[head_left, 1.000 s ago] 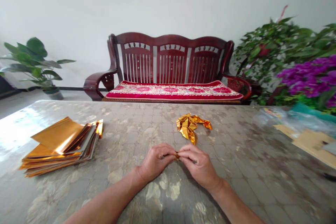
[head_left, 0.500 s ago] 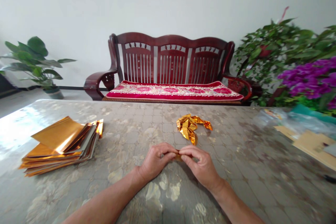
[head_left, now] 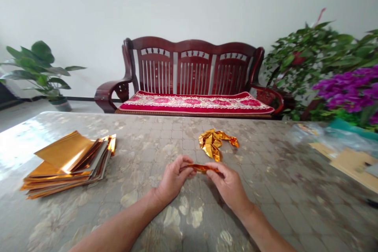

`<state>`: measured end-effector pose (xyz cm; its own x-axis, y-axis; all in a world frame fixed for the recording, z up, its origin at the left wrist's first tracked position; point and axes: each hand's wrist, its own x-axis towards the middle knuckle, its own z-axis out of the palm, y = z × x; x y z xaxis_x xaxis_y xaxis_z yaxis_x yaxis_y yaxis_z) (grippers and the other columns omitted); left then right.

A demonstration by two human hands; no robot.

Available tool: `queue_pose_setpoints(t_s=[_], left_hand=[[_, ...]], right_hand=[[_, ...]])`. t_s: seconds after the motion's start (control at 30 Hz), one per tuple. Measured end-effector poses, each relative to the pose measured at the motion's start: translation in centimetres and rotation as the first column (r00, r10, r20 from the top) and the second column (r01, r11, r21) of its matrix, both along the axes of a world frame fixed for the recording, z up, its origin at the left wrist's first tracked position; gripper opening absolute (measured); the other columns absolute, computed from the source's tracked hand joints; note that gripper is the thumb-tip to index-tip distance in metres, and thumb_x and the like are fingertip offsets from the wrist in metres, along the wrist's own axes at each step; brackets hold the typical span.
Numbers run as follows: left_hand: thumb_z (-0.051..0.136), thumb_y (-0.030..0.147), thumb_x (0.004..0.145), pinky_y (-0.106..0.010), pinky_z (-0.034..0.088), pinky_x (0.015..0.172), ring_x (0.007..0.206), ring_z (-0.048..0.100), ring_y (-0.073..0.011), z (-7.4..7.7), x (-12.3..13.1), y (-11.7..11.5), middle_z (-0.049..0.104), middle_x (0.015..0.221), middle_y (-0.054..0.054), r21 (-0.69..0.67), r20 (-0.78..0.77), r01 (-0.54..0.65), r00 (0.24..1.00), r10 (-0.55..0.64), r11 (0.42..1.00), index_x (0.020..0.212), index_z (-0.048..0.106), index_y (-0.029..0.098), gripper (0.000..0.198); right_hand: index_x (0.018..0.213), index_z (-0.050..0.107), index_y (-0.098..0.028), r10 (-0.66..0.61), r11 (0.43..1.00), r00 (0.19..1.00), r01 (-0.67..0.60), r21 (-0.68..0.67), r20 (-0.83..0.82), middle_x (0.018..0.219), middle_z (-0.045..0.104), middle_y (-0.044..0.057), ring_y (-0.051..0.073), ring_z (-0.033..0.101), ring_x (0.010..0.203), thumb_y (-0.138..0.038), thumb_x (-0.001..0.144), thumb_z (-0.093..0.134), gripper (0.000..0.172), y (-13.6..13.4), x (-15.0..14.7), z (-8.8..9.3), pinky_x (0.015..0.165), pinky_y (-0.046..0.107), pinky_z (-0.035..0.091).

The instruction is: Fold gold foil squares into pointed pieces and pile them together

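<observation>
Between my left hand [head_left: 173, 179] and my right hand [head_left: 226, 186] runs a narrow folded strip of gold foil paper [head_left: 203, 168], pinched at each end by the fingers. Just beyond my hands, a crumpled, folded piece of gold foil [head_left: 212, 144] lies on the table, not touched by either hand. Well to my left sits a loose stack of gold foil sheets [head_left: 69, 165], some with grey backs showing.
The marble-patterned table top [head_left: 153, 141] fills the foreground. Clear plastic bags [head_left: 325, 136] and a cardboard sheet [head_left: 354, 167] lie at its right. Beyond its far edge stand a red-cushioned wooden bench [head_left: 191, 75], a potted plant [head_left: 39, 67] and purple flowers [head_left: 348, 92].
My hands have drawn apart, and the gold piece that was mostly hidden between my fingers now shows as a long folded strip.
</observation>
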<state>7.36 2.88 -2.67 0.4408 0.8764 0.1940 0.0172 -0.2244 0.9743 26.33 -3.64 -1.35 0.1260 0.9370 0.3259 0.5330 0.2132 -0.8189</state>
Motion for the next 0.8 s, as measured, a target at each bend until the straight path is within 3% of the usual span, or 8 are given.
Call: queue_pose_setpoints(t_s=[0.1, 0.2, 0.4, 0.8], left_hand=[[0.059, 0.028, 0.086, -0.027, 0.056, 0.069, 0.073, 0.071, -0.0172, -0.23, 0.18, 0.34, 0.075, 0.078, -0.002, -0.092, 0.053, -0.025, 0.998, 0.030, 0.995, 0.095, 0.057, 0.019, 0.013], [0.060, 0.030, 0.084, -0.025, 0.055, 0.066, 0.069, 0.071, -0.0172, -0.47, 0.15, 0.65, 0.073, 0.072, -0.002, -0.125, 0.005, -0.039, 0.999, 0.040, 0.991, 0.086, 0.062, 0.018, 0.013], [0.058, 0.029, 0.086, -0.022, 0.052, 0.062, 0.063, 0.067, -0.0148, -0.67, -0.30, 0.73, 0.071, 0.067, 0.001, 0.044, -0.183, -0.051, 0.981, 0.058, 0.998, 0.086, 0.072, 0.018, 0.018], [0.058, 0.031, 0.088, -0.020, 0.051, 0.058, 0.061, 0.068, -0.0141, 0.20, -0.52, 0.45, 0.072, 0.068, 0.000, 0.110, -0.227, -0.049, 0.971, 0.073, 0.993, 0.089, 0.077, 0.020, 0.022]], right_hand=[[0.108, 0.070, -0.022, 0.045, 0.999, 0.999, -0.044, 0.031, -0.031, 0.099, 0.069, 0.006, 0.017, 0.068, 0.082, -0.029, 0.092, 0.053, 0.024, 0.08, 0.34, -0.09, 0.074, 0.027, 0.056], [0.111, 0.070, -0.022, 0.076, 0.996, 0.996, -0.074, 0.039, -0.049, 0.098, 0.065, 0.006, 0.014, 0.066, 0.073, -0.029, 0.094, 0.050, 0.027, 0.23, 0.49, -0.09, 0.066, 0.025, 0.056], [0.105, 0.074, -0.024, 0.012, 0.994, 0.989, -0.029, 0.109, 0.149, 0.084, 0.063, 0.004, 0.017, 0.063, 0.078, -0.025, 0.091, 0.055, 0.024, 0.39, 0.53, 0.26, 0.071, 0.027, 0.052], [0.102, 0.075, -0.025, 0.026, 0.993, 0.976, -0.049, 0.103, 0.215, 0.080, 0.064, 0.003, 0.017, 0.063, 0.076, -0.024, 0.090, 0.056, 0.022, 0.29, 0.47, 0.55, 0.069, 0.025, 0.050]])
